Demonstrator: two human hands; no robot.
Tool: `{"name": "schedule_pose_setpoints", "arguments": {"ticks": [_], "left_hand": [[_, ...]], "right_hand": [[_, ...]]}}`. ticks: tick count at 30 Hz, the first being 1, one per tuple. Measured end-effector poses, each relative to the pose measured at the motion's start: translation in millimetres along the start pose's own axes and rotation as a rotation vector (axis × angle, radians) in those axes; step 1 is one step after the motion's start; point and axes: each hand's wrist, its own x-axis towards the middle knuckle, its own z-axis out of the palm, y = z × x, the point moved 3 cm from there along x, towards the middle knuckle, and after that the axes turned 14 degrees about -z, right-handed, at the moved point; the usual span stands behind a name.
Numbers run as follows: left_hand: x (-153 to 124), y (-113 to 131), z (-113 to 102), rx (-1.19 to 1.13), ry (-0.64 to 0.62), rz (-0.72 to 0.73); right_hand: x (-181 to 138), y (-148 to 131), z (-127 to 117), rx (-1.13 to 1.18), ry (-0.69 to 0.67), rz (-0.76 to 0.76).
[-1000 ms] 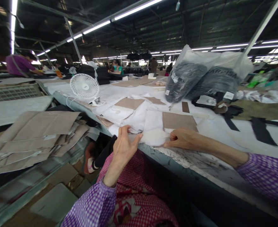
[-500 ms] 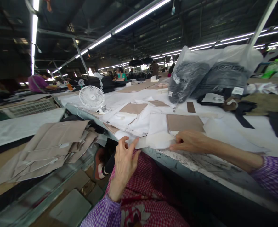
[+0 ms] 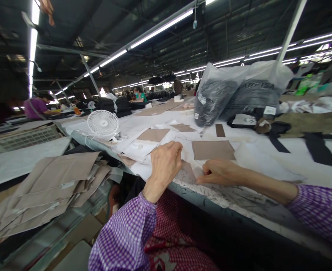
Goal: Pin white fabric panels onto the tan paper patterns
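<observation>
My left hand [image 3: 164, 162] is closed over the near edge of the table, its fingertips pinched on a thin white sheet whose gripped edge is mostly hidden by the hand. My right hand [image 3: 220, 172] pinches the same sheet a little further right. Between the two hands lies a small greyish-beige piece [image 3: 186, 172], partly covered. Just beyond my right hand, a rectangular taupe fabric panel [image 3: 213, 150] rests flat. More taupe panels [image 3: 153, 135] lie on white pieces beyond my left hand.
A white fan [image 3: 103, 123] stands at the table's left edge. Stacked taupe pieces [image 3: 55, 177] lie on a lower surface to the left. Plastic-bagged dark goods [image 3: 239, 94] and black strips [image 3: 322, 148] are on the right. Two people work further back.
My left hand has moved forward and right over the table, from an opened pinch to closed fingers. The white sheet, earlier stretched flat between my hands, is now raised and partly hidden.
</observation>
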Motion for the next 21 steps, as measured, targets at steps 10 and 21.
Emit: {"name": "schedule_pose_setpoints", "arguments": {"ticks": [10,21], "left_hand": [[37.9,-0.7,-31.8,-0.044,-0.050,-0.126],[8.0,-11.7,11.0,-0.436,-0.420,0.121]], "right_hand": [[-2.0,-4.4,-4.9,0.001,0.005,0.028],[-2.1,0.7,-0.7,-0.007,0.043,0.017]]}}
